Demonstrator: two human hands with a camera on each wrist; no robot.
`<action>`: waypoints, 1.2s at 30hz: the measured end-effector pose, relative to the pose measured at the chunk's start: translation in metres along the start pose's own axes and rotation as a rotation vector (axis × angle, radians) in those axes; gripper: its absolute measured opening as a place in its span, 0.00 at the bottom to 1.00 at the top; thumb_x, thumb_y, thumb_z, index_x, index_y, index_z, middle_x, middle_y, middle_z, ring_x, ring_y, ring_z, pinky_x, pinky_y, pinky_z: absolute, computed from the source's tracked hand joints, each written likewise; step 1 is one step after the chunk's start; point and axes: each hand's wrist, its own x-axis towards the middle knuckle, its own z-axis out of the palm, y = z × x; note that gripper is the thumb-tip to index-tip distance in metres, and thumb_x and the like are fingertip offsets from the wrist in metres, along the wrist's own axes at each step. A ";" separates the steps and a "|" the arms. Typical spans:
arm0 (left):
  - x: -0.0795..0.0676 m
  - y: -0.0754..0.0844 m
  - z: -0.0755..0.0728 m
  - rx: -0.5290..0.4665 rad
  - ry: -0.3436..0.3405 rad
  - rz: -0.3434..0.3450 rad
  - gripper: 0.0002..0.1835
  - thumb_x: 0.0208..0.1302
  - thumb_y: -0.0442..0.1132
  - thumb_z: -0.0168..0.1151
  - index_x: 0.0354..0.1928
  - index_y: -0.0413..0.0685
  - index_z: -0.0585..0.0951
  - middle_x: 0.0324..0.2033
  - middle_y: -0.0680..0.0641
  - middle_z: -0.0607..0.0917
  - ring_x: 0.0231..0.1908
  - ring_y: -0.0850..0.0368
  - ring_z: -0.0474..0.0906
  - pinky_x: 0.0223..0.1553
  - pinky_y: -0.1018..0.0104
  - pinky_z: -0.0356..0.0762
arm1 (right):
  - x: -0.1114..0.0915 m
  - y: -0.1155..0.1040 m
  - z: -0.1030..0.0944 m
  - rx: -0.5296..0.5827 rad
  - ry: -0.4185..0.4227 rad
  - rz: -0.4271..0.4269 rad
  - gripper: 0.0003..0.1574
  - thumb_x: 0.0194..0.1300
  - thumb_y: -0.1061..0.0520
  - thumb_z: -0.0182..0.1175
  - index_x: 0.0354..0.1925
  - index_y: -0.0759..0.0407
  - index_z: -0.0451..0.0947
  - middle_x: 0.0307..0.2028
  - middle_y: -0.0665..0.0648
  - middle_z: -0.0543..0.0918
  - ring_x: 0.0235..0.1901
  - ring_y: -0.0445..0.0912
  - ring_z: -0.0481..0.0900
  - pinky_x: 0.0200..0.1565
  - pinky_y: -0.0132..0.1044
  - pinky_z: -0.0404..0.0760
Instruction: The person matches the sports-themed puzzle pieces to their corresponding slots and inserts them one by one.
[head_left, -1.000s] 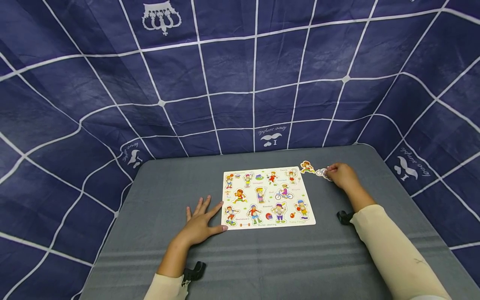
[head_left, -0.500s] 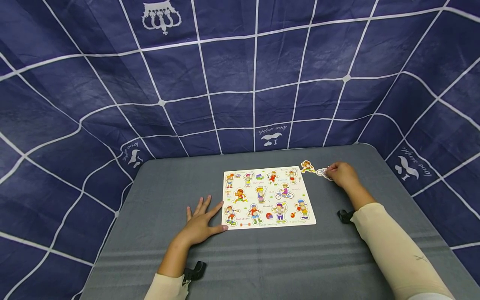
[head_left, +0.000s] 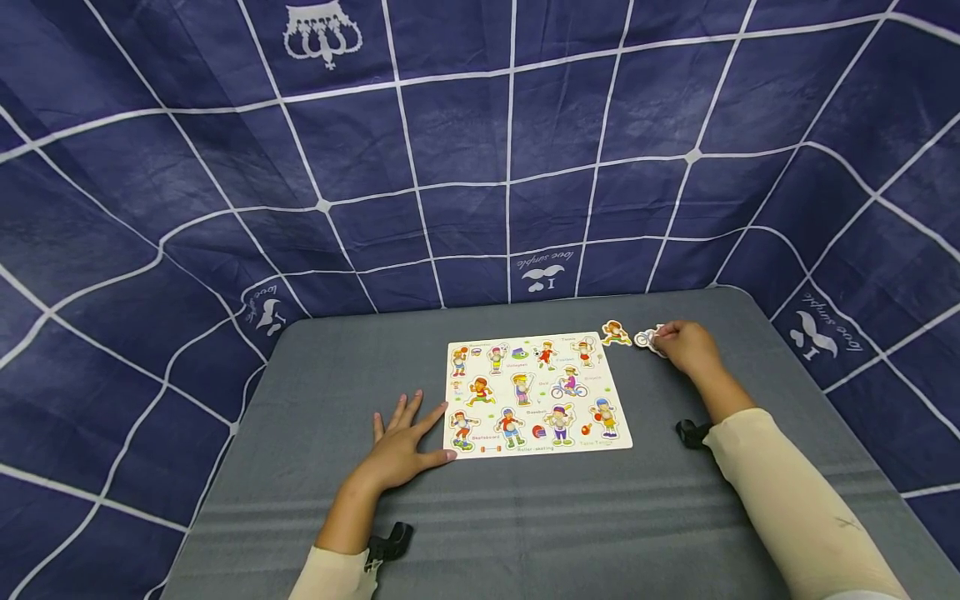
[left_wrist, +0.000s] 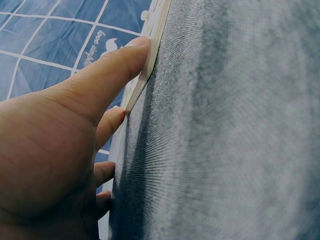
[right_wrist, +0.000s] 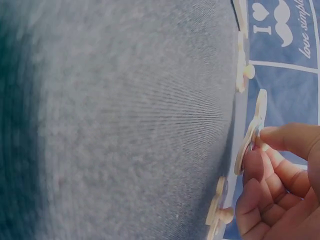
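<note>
The white puzzle board (head_left: 576, 432) with sports figures lies on the grey table. My left hand (head_left: 397, 454) is spread at its left side, thumb (left_wrist: 136, 56) on the near corner and index fingertip at the edge. Right of the board, my right hand (head_left: 686, 346) pinches a puzzle piece (head_left: 645, 338) with a wheel drawn on its visible end; my fingers cover the rest. In the right wrist view the held piece (right_wrist: 261, 102) is tilted, up off the cloth. A runner puzzle piece (head_left: 616, 333) lies between board and right hand.
Another knobbed piece (right_wrist: 216, 204) lies on the cloth below the right hand in the right wrist view. The blue checked curtain (head_left: 465, 217) rises behind the table's (head_left: 517, 517) far edge and along both sides. Black wrist mounts (head_left: 390, 542) sit on both sleeves.
The wheeled piece has shifted slightly right and up with my right hand, leaving a wider gap to the runner piece. My left hand and the board stay in place.
</note>
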 end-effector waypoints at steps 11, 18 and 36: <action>0.000 -0.001 0.000 -0.002 0.000 -0.001 0.47 0.55 0.70 0.68 0.76 0.70 0.64 0.81 0.41 0.49 0.81 0.36 0.35 0.70 0.23 0.25 | -0.005 -0.005 -0.003 0.037 0.059 -0.021 0.12 0.67 0.57 0.62 0.41 0.67 0.81 0.34 0.64 0.87 0.25 0.38 0.74 0.30 0.31 0.70; 0.000 0.000 0.000 -0.002 0.002 0.001 0.47 0.55 0.70 0.68 0.76 0.69 0.65 0.81 0.40 0.49 0.81 0.35 0.36 0.70 0.22 0.26 | -0.014 -0.012 -0.004 0.057 0.098 -0.045 0.12 0.66 0.57 0.63 0.42 0.67 0.82 0.36 0.65 0.86 0.28 0.39 0.74 0.32 0.32 0.71; 0.001 0.000 0.000 0.000 -0.003 0.000 0.47 0.55 0.70 0.68 0.76 0.70 0.64 0.81 0.41 0.48 0.81 0.36 0.35 0.70 0.23 0.25 | -0.037 -0.034 -0.002 0.194 0.135 -0.059 0.17 0.69 0.55 0.64 0.48 0.67 0.83 0.38 0.64 0.85 0.27 0.26 0.72 0.30 0.21 0.71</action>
